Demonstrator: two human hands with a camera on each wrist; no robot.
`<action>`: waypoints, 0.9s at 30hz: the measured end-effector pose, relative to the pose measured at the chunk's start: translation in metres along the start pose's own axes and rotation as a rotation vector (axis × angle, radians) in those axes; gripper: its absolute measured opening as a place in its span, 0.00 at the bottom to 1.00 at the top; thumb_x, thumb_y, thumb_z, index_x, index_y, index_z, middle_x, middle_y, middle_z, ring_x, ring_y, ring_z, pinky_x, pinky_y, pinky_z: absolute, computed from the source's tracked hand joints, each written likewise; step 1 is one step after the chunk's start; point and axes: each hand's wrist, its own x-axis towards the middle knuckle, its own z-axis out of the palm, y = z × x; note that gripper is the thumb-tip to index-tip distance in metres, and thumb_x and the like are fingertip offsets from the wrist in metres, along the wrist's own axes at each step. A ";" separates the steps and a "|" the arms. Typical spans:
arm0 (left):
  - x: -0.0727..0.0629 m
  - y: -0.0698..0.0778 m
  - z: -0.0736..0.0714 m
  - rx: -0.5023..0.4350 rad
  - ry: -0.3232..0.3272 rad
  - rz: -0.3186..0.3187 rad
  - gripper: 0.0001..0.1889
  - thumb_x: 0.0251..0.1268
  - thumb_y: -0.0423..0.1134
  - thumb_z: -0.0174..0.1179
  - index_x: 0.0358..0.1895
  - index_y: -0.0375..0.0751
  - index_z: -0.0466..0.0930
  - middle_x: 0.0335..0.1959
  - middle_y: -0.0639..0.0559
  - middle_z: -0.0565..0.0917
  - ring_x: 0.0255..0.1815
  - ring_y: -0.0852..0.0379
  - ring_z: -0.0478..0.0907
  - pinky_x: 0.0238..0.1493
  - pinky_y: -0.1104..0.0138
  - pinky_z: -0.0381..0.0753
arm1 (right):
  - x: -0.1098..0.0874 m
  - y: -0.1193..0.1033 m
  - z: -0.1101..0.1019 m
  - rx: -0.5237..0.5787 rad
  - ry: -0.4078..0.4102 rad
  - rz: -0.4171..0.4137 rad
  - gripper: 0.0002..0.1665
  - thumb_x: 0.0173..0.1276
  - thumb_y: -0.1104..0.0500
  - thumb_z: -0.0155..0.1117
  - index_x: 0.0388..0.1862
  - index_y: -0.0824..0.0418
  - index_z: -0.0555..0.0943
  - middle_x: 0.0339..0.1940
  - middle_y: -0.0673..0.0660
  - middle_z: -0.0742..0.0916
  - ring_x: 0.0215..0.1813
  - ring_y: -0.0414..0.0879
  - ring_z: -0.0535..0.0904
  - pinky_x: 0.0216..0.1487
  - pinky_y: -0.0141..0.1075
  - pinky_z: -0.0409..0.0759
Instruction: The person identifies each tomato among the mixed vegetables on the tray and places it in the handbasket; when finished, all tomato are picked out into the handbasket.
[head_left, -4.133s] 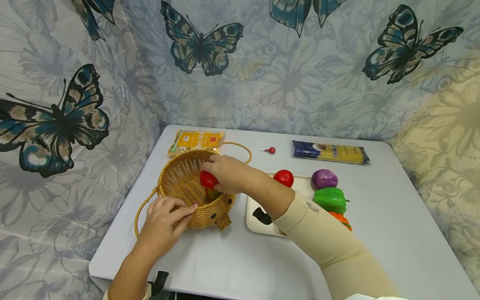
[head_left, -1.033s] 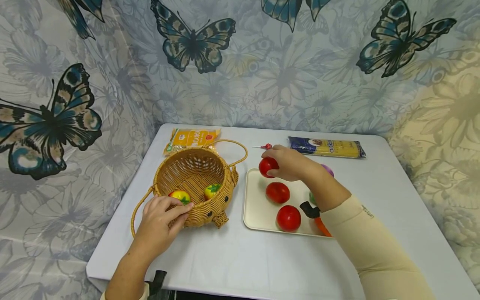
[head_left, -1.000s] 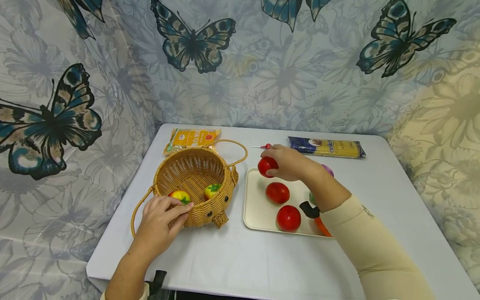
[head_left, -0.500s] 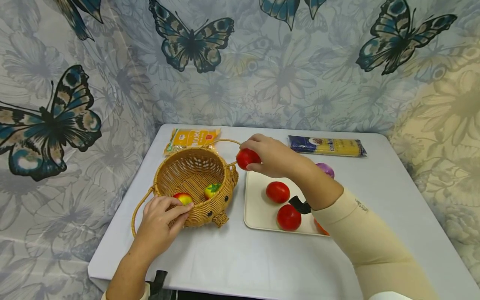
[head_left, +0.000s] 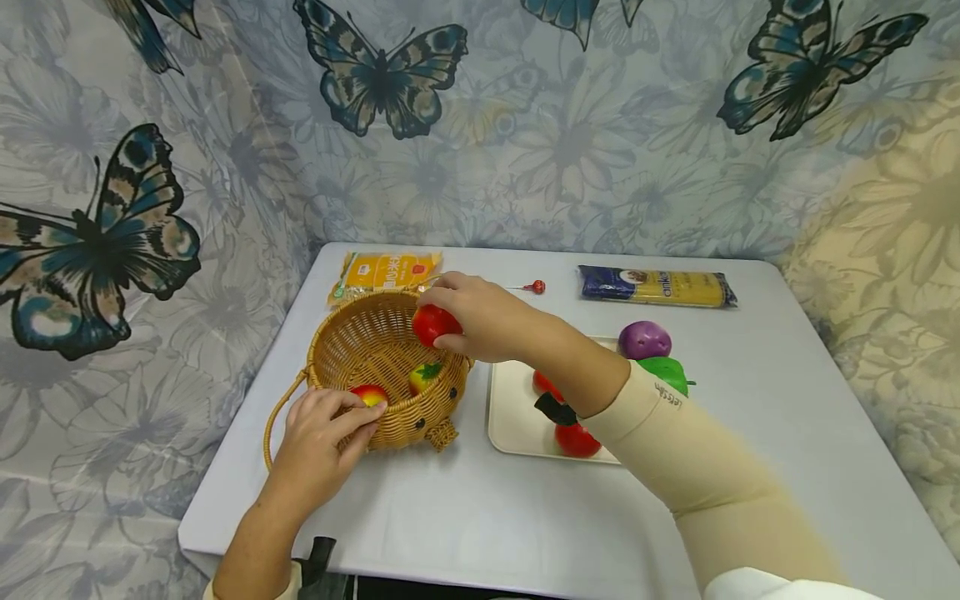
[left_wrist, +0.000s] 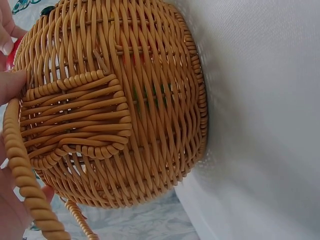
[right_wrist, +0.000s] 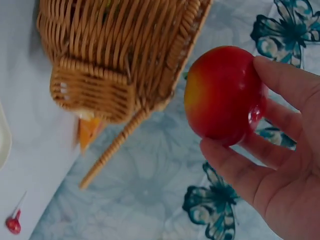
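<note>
My right hand (head_left: 487,312) holds a red tomato (head_left: 433,325) over the right part of the rim of a wicker basket (head_left: 330,337). The right wrist view shows this tomato (right_wrist: 225,95) turning yellow on one side, gripped between thumb and fingers. My left hand (head_left: 322,442) grips the basket's near-left rim. Inside the basket lie a yellow-green tomato with a green leafy top (head_left: 422,380) and a red-yellow tomato (head_left: 370,394), partly hidden by the left fingers. In the left wrist view the basket's woven side (left_wrist: 165,125) stands on the white cloth.
On a cream tray (head_left: 517,421) sit two red tomatoes, one (head_left: 576,440) near the front edge, both partly behind the right arm. A purple vegetable (head_left: 645,340) and a green bell pepper (head_left: 667,371) lie right. Behind are a yellow packet (head_left: 393,271), a red-headed spike (head_left: 536,287) and a noodle packet (head_left: 658,286).
My right hand has carried the tomato left from the tray's back corner to the basket. The red-yellow tomato inside has rolled slightly, its green top turned away. My left hand stays at the rim.
</note>
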 end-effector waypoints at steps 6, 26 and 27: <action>0.000 0.000 0.000 0.006 0.001 0.001 0.18 0.50 0.31 0.78 0.46 0.50 0.92 0.42 0.49 0.83 0.46 0.45 0.76 0.61 0.37 0.67 | 0.011 -0.009 0.020 0.017 -0.035 -0.071 0.31 0.70 0.49 0.72 0.69 0.50 0.76 0.65 0.55 0.78 0.62 0.51 0.78 0.60 0.43 0.83; -0.001 -0.002 0.002 -0.003 0.015 -0.005 0.17 0.51 0.31 0.77 0.45 0.51 0.93 0.40 0.49 0.83 0.47 0.44 0.76 0.60 0.39 0.67 | 0.021 -0.019 0.040 -0.126 -0.118 -0.079 0.31 0.72 0.48 0.68 0.72 0.50 0.75 0.68 0.55 0.77 0.65 0.52 0.77 0.61 0.46 0.82; -0.001 -0.002 0.002 -0.004 0.016 -0.003 0.17 0.51 0.31 0.77 0.45 0.51 0.93 0.40 0.49 0.83 0.46 0.44 0.76 0.59 0.38 0.67 | 0.021 -0.018 0.040 -0.122 -0.117 -0.078 0.31 0.72 0.48 0.68 0.72 0.51 0.76 0.68 0.56 0.77 0.65 0.52 0.77 0.61 0.47 0.82</action>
